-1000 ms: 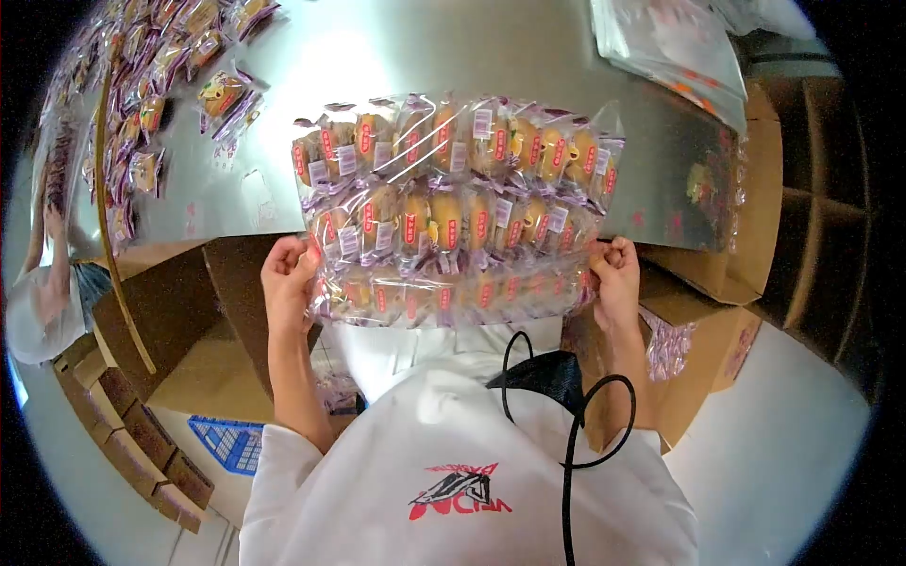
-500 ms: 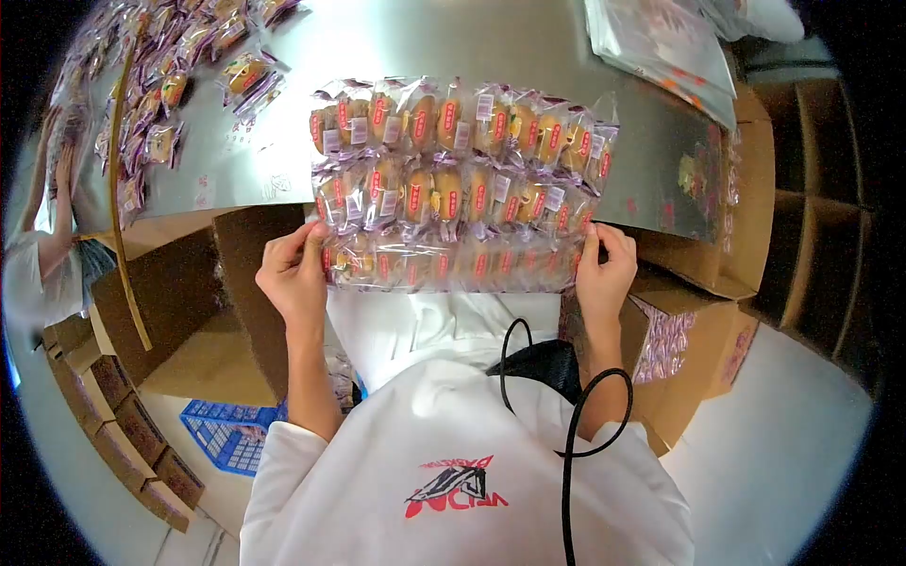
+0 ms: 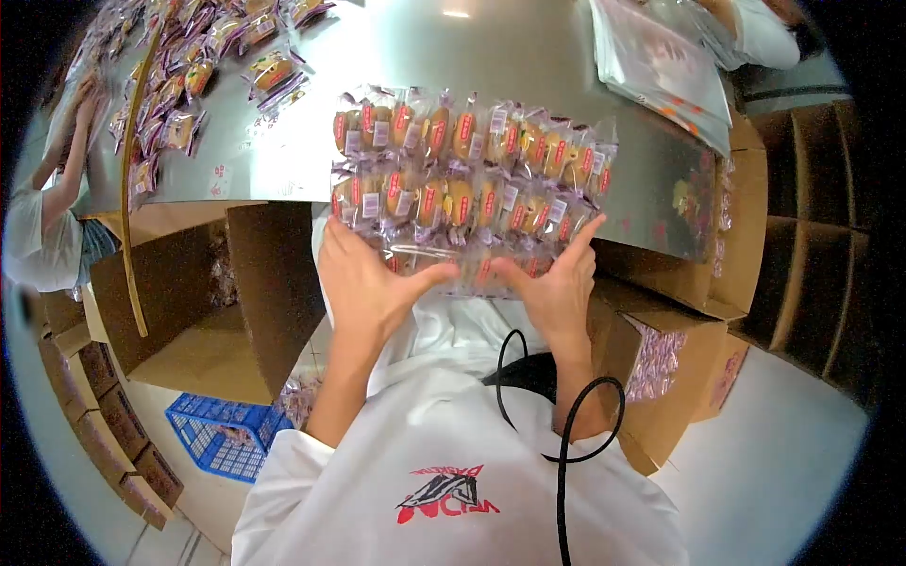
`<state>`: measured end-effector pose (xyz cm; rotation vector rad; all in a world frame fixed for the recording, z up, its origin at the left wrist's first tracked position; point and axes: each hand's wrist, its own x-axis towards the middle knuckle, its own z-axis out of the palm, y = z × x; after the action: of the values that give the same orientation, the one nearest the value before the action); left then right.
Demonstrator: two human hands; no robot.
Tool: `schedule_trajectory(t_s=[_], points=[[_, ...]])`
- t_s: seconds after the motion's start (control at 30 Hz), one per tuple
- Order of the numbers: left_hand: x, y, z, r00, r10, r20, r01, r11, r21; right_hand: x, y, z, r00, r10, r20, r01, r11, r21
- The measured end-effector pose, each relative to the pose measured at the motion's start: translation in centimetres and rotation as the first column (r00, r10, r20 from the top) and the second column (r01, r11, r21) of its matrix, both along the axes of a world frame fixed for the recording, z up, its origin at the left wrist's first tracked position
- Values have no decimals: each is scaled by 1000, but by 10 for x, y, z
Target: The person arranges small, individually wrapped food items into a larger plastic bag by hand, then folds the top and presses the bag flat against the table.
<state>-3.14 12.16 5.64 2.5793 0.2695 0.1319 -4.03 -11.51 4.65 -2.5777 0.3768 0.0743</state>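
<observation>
A clear plastic bag [image 3: 458,200] packed with rows of individually wrapped small cakes lies at the front edge of the metal table. Each wrapper is clear with purple ends and a red label. My left hand [image 3: 366,281] grips the bag's near left corner, fingers along the side and thumb stretched inward across the front. At the near right corner, my right hand [image 3: 557,291] holds it likewise, its thumb pointing toward the left one. Both palms hide parts of the front row, and the fingertips under the film are partly hidden.
Loose wrapped cakes [image 3: 179,85] heap at the table's [image 3: 396,47] left, beside a long thin strip [image 3: 132,189]. Flat plastic bags [image 3: 651,66] lie at right. Open cartons [image 3: 260,292], a blue crate [image 3: 222,439] and a black cable [image 3: 563,472] are nearby. Other people work at both sides.
My hands have moved inward from pinching the bag's near corners at its outer edges to grasping its front with thumbs over it. The bag's near part looks more gathered.
</observation>
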Motion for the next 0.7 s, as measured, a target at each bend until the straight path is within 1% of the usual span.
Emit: schedule_trajectory(t_s=[0.03, 0.07, 0.1, 0.17, 0.2, 0.23, 0.27, 0.33, 0.37, 0.43, 0.47, 0.5, 0.53, 0.6, 0.63, 0.67, 0.7], points=[[0, -6, -1, 1000, 18, 13, -19, 991, 131, 3, 2, 2, 1000, 8, -12, -8, 999, -41], [1, -9, -3, 998, 58, -2, -57, 987, 152, 5, 4, 2, 1000, 11, -21, -13, 996, -83], [5, -12, -6, 996, 93, -9, -90, 981, 173, 7, 9, 2, 1000, 8, 10, -6, 987, -160], [13, -17, -6, 990, 138, -30, -127, 962, 241, 12, 14, 1, 999, -52, 4, 52, 980, -191], [14, -17, -4, 989, 142, -49, -128, 966, 226, 14, 16, 1, 997, -76, -2, 74, 976, -204], [16, -17, -2, 987, 145, -67, -128, 969, 211, 14, 14, -3, 997, -46, 67, 60, 971, -233], [18, -17, 0, 985, 152, -82, -134, 972, 192, 15, 11, 0, 999, -46, 29, 51, 978, -203], [24, -11, 8, 984, 135, -118, -124, 988, 93, 20, 6, 10, 998, -46, -38, 40, 989, -140], [25, -7, 12, 982, 124, -142, -119, 992, 47, 19, 0, 8, 998, -56, 29, 58, 997, -60], [27, -1, 18, 966, 131, -224, -128, 991, 27, 20, -14, -5, 983, -91, 162, 73, 991, 110], [31, 2, 21, 956, 134, -260, -135, 991, 17, 22, -19, -9, 981, -132, 140, 104, 975, 197], [34, 6, 23, 947, 114, -302, -131, 991, -36, 23, -25, -13, 979, -172, 110, 136, 950, 281], [37, 9, 23, 947, 95, -307, -128, 988, -90, 22, -29, -17, 975, -210, 74, 170, 917, 360], [40, 16, 20, 946, 58, -319, -126, 972, -198, 26, -35, -22, 982, -160, 96, 112, 918, 381], [40, 22, 12, 955, 60, -290, -139, 956, -260, 26, -37, -23, 985, -134, 108, 82, 917, 391], [39, 28, -1, 963, 65, -262, -150, 936, -319, 24, -37, -22, 987, -111, 118, 61, 930, 363], [41, 30, -1, 971, 69, -230, -154, 913, -378, 24, -37, -21, 987, -91, 132, 42, 942, 334]])
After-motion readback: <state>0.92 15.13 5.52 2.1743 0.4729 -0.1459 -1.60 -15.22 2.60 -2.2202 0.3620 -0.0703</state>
